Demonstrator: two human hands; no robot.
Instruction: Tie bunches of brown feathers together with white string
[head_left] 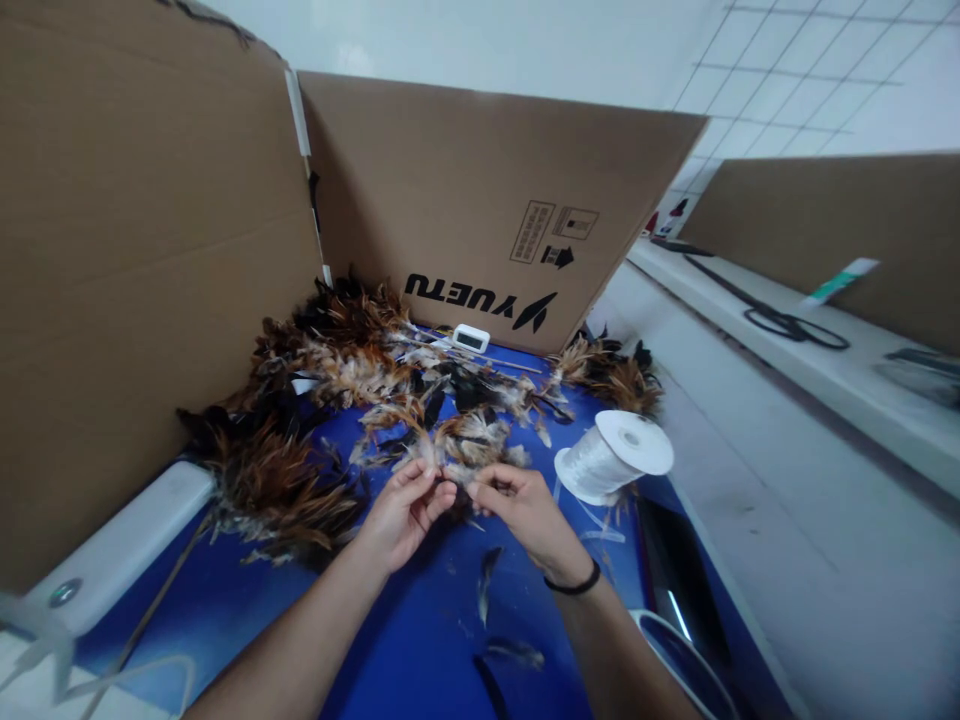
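My left hand (411, 508) is closed in a pinch on a pale, fluffy-based feather (425, 447), above the blue tabletop (420, 610). Close to its right, my right hand (521, 510) has thumb and forefinger pressed together beside the brown and grey feathers (476, 440); what lies between those fingertips is too small to make out. A dark band (574, 582) circles the right wrist. Just beyond both hands, loose feathers lie scattered. A large pile of brown and black feathers (281, 480) sits to the left.
On the right stands a white spool of clear ribbon (615, 455). A small white digital display (471, 339) rests at the back, before a cardboard panel (465, 190). More feathers (611, 375) lie at the back right. Black scissors (795, 325) are on the white ledge.
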